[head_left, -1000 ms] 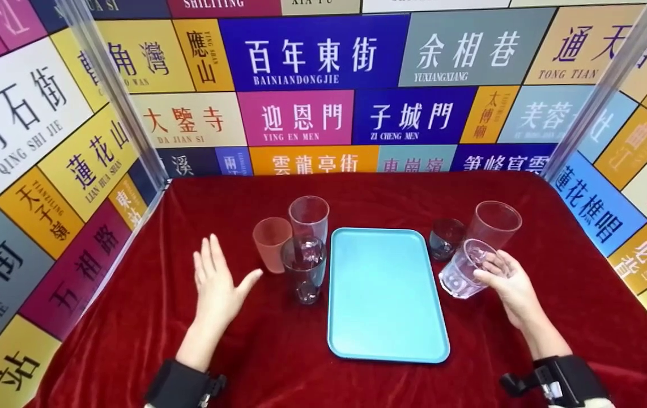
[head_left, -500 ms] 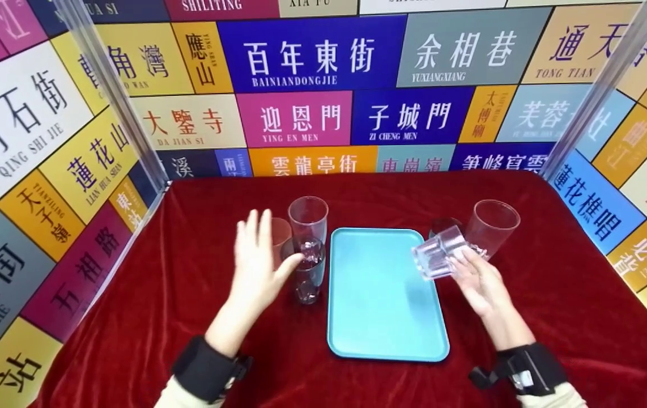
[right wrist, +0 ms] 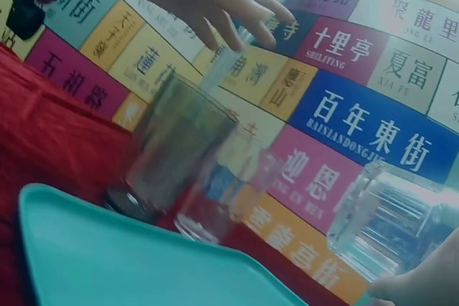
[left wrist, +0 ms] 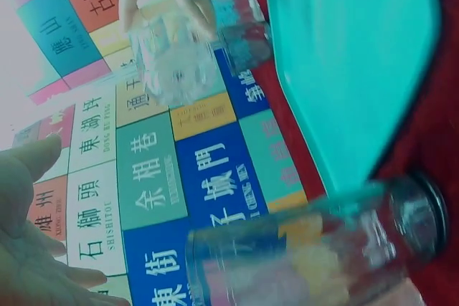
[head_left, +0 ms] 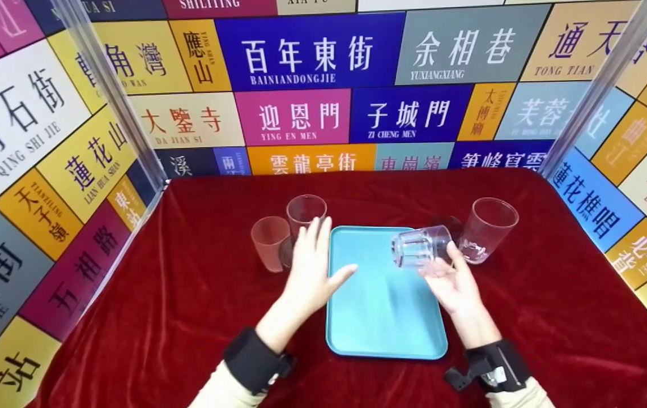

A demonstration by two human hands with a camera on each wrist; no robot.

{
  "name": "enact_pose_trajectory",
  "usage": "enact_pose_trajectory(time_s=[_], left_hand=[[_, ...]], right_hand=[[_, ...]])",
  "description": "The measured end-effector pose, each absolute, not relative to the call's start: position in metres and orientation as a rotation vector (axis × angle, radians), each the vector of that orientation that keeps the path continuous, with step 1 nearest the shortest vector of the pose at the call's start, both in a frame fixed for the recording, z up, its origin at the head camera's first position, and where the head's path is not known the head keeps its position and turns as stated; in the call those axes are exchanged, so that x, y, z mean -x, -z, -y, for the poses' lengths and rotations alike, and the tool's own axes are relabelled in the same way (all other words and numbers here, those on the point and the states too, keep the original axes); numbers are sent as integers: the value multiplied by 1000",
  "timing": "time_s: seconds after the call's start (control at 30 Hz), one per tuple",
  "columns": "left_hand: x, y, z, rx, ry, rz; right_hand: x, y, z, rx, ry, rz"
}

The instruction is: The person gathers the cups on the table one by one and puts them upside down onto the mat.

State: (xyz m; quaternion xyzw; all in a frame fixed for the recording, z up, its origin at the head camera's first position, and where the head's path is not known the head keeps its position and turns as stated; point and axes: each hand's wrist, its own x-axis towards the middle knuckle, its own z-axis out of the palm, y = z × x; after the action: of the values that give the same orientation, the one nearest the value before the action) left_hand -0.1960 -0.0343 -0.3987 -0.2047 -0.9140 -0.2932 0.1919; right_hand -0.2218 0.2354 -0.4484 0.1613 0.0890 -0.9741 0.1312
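Observation:
Over the blue tray (head_left: 380, 317), my right hand (head_left: 452, 286) holds a clear glass tumbler (head_left: 421, 246) tipped on its side, its base toward the left. The fluted base of this tumbler (right wrist: 387, 220) also shows in the right wrist view. My left hand (head_left: 311, 263), fingers spread and holding nothing, hovers by the tray's left edge. It hides most of a tall dark glass, which the right wrist view shows as a smoky glass (right wrist: 172, 148) standing upright. Close to the left hand stand a reddish cup (head_left: 270, 241) and a tall clear glass (head_left: 305, 208).
Right of the tray stands a large clear glass (head_left: 490, 229), with a small dark glass (head_left: 452, 224) partly hidden behind the held tumbler. A red velvet cloth (head_left: 199, 317) covers the table. Printed panels (head_left: 312, 54) enclose the back and sides.
My right hand has lifted the tumbler from the right side, tipped it sideways and brought it left over the tray. My left hand has moved right, from the cloth to the tray's left edge.

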Motion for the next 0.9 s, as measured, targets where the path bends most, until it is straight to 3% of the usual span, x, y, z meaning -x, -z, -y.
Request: enact_pose_trajectory(time_s=[0.43,0.9], left_hand=[[206,414,-14,729,1156,2663],[210,431,-27,540,1613,2643]], right_hand=[[210,459,-200,-601,2728,-267],[201,460,-188,-518,2696,-309]])
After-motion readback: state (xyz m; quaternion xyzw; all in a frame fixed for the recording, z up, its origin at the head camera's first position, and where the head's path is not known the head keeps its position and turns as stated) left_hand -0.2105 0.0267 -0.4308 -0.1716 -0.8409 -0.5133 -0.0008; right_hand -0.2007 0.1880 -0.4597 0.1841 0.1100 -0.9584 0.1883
